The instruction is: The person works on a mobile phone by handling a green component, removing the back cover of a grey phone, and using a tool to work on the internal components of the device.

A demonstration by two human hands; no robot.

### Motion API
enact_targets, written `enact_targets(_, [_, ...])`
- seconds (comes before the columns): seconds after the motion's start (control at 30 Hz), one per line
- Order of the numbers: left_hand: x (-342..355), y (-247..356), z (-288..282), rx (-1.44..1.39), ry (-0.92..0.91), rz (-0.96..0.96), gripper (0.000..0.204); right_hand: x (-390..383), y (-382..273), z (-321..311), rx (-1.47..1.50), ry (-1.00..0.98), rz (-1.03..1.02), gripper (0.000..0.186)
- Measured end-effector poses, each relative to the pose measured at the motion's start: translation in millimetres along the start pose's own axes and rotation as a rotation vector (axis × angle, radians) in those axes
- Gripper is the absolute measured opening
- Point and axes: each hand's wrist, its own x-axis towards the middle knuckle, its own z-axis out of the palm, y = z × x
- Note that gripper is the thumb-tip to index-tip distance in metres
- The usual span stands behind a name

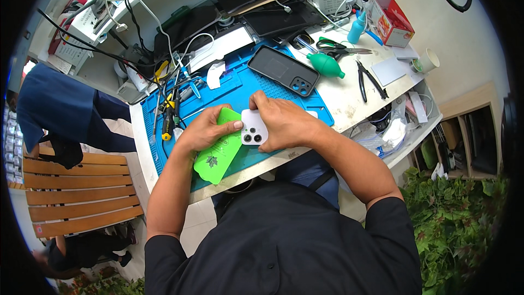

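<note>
Over the front part of a blue work mat (322,110), both my hands are close together. My left hand (206,127) is closed on a bright green flat packet (222,155) with a dark leaf print, its thumb on the upper corner. My right hand (281,120) grips a pale lilac smartphone (252,121), its rear cameras facing up. The packet's edge meets the phone's left side. Just beyond my right hand lies a black phone case (284,70) with a camera cutout. Most of the phone is hidden under my right hand.
Screwdrivers (168,120) and cables lie left on the mat. To the right are a green air blower (326,65), scissors (341,49), black pliers (371,82) and a blue bottle (357,28). An open drawer (404,131) juts out below. Another person (71,109) stands at left by a slatted bench (82,194).
</note>
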Motion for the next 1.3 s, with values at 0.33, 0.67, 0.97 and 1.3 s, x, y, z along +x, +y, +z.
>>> enact_targets(0.33, [1, 6, 8, 0.086, 0.124, -0.074, 0.036, 1, 3, 1, 0.009, 0.009, -0.003, 0.087])
enact_targets(0.67, [7, -12, 7, -0.039, 0.155, 0.068, 0.035, 1, 1, 0, 0.02, -0.005, 0.007, 0.088])
enact_targets(0.97, [10, -12, 16, -0.027, 0.258, 0.085, 0.034, 2, 3, 0, 0.028, -0.037, 0.032, 0.091])
enact_targets(1.3, [-11, -1, 12, -0.022, 0.158, 0.015, 0.033, 1, 0, -2, 0.026, -0.064, 0.055, 0.092])
